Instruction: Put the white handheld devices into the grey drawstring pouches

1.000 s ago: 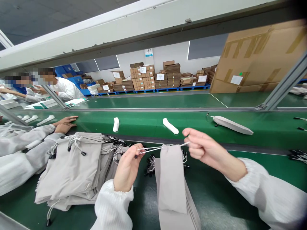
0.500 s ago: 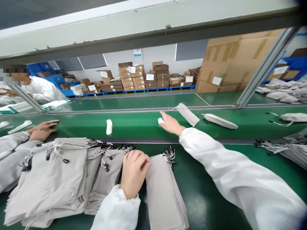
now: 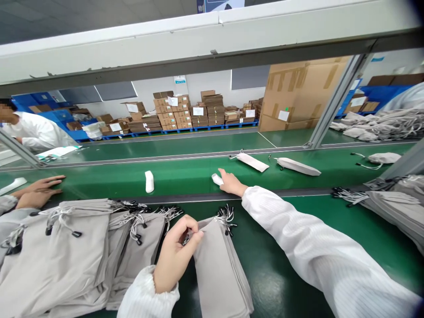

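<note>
My left hand (image 3: 177, 251) pinches the top edge of a grey drawstring pouch (image 3: 218, 269) lying on a small stack in front of me. My right hand (image 3: 232, 182) reaches out over the green conveyor belt (image 3: 185, 174) and closes on a small white oblong part (image 3: 217, 179). Another white part (image 3: 149, 181) lies on the belt to the left. Two filled grey pouches (image 3: 252, 161) (image 3: 298, 166) rest farther along the belt to the right.
A large heap of grey pouches (image 3: 66, 256) with black-tipped cords lies at my left. A co-worker's hands (image 3: 38, 191) rest on the belt edge at far left. More pouches (image 3: 391, 203) pile at right. Metal frame posts (image 3: 334, 101) and cardboard boxes (image 3: 298, 92) stand beyond.
My right hand let go of the pouch it had tossed onto the belt and dropped onto the white part. My left hand went from pulling cords to pinching the top pouch of the stack.
</note>
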The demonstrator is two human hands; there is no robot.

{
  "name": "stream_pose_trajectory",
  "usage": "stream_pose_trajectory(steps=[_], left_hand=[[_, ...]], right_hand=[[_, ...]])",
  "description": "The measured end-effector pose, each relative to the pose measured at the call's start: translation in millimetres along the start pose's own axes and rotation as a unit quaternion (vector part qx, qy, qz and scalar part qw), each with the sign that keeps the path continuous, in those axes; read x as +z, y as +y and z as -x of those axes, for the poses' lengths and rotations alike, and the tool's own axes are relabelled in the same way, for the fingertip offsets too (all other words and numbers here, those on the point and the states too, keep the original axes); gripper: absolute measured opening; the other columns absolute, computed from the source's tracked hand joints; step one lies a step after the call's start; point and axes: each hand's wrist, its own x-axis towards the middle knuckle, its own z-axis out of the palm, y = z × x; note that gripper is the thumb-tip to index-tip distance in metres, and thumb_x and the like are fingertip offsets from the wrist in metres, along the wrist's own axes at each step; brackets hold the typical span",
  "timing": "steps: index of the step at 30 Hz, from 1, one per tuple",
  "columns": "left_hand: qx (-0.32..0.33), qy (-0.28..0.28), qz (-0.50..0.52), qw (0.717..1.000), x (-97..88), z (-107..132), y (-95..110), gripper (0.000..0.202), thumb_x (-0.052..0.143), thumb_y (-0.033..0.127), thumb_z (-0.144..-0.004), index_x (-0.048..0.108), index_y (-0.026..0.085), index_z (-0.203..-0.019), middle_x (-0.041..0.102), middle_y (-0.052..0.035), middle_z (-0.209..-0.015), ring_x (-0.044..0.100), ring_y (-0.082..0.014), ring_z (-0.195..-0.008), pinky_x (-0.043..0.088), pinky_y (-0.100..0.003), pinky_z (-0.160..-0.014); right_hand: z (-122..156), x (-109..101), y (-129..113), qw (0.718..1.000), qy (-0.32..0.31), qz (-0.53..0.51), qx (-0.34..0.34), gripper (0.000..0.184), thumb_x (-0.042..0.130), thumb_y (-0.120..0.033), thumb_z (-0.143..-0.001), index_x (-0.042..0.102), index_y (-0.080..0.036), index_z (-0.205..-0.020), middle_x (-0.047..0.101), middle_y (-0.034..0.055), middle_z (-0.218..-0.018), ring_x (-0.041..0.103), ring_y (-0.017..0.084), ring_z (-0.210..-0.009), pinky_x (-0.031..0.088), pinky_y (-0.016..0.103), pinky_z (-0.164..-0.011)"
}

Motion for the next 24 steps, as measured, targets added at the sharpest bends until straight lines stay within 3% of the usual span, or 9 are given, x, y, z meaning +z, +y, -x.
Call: stream_pose_trajectory(steps=[5,9,10,12,14,16,18,21,24], left_hand=[[-0.037,-0.006,0.041,0.998,-1.1,-5,0,0.017,0.068,0.024,-0.084,0.056,0.019,-0.072,0.051,-0.0002,-0.075,0.048,-0.0151,-0.072,0.035,-0.026,-0.066],[-0.05,0.004,0.055,0.997,2.4,-10,4,0.017,0.071,0.025,-0.081,0.059,0.018,-0.07,0.052,-0.0011,-0.076,0.049,-0.0155,-0.073,0.037,-0.026,-0.066],[-0.049,0.014,0.064,0.997,4.6,-10,6,0.018,0.072,0.025,-0.081,0.06,0.018,-0.07,0.052,-0.0014,-0.077,0.05,-0.0157,-0.074,0.038,-0.026,-0.067],[-0.043,0.055,0.092,0.993,9.5,-12,11,0.019,0.075,0.026,-0.079,0.06,0.019,-0.07,0.054,-0.0025,-0.085,0.052,-0.0164,-0.082,0.041,-0.026,-0.071],[-0.042,0.123,0.125,0.984,12.6,-12,18,0.021,0.077,0.028,-0.077,0.06,0.019,-0.07,0.055,-0.0031,-0.094,0.053,-0.0173,-0.092,0.043,-0.025,-0.077],[-0.057,0.186,0.153,0.969,10.7,-12,23,0.024,0.08,0.031,-0.075,0.06,0.019,-0.069,0.055,-0.0032,-0.102,0.053,-0.0178,-0.101,0.045,-0.022,-0.08],[-0.092,0.218,0.18,0.955,2.6,-13,26,0.029,0.085,0.034,-0.069,0.06,0.018,-0.068,0.056,-0.0033,-0.104,0.054,-0.0162,-0.097,0.045,-0.018,-0.072],[-0.14,0.262,0.245,0.923,-14.8,-16,26,0.037,0.089,0.036,-0.063,0.059,0.018,-0.073,0.054,0.0002,-0.09,0.045,-0.0066,-0.064,0.034,-0.015,-0.048],[-0.126,0.263,0.279,0.915,-20.4,-20,23,0.035,0.085,0.04,-0.07,0.062,0.022,-0.089,0.051,0.003,-0.087,0.031,-0.0025,-0.052,0.028,-0.015,-0.043]], right_hand=[[32,-18,-34,0.967,0.004,-0.25,-0.046,0.09,0.056,-0.013,-0.082,0.003,-0.028,-0.154,0.057,0.0077,-0.121,0.064,0.018,-0.099,0.056,0.035,-0.086],[85,-23,-79,0.793,-0.027,-0.595,-0.128,0.094,0.073,-0.022,-0.078,0.013,-0.044,-0.146,0.054,-0.0021,-0.11,0.063,0.016,-0.097,0.059,0.044,-0.091],[97,-23,-88,0.772,-0.043,-0.62,-0.134,0.09,0.075,-0.025,-0.078,0.018,-0.045,-0.144,0.054,-0.0026,-0.109,0.063,0.016,-0.097,0.059,0.045,-0.091],[117,-20,-98,0.773,-0.085,-0.611,-0.149,0.067,0.072,-0.033,-0.085,0.033,-0.039,-0.139,0.057,0.0001,-0.113,0.064,0.018,-0.103,0.057,0.044,-0.093],[129,-18,-101,0.814,-0.14,-0.533,-0.186,0.035,0.058,-0.042,-0.096,0.052,-0.029,-0.128,0.061,0.0047,-0.119,0.06,0.021,-0.115,0.052,0.043,-0.099],[136,-20,-97,0.856,-0.179,-0.432,-0.219,0.029,0.049,-0.043,-0.1,0.065,-0.024,-0.114,0.063,0.0065,-0.121,0.057,0.022,-0.119,0.049,0.039,-0.099],[141,-27,-89,0.87,-0.2,-0.402,-0.201,0.022,0.055,-0.037,-0.096,0.067,-0.024,-0.108,0.066,0.0038,-0.1,0.061,0.017,-0.094,0.052,0.03,-0.079],[148,-51,-78,0.825,-0.202,-0.515,-0.115,0.008,0.061,-0.026,-0.09,0.057,-0.024,-0.097,0.034,-0.0092,-0.058,0.027,0.007,-0.046,0.026,0.019,-0.045],[144,-85,-78,0.784,-0.126,-0.599,-0.102,0.013,0.058,-0.022,-0.091,0.046,-0.025,-0.09,0.017,-0.0116,-0.059,0.008,0.005,-0.045,0.016,0.019,-0.045]])
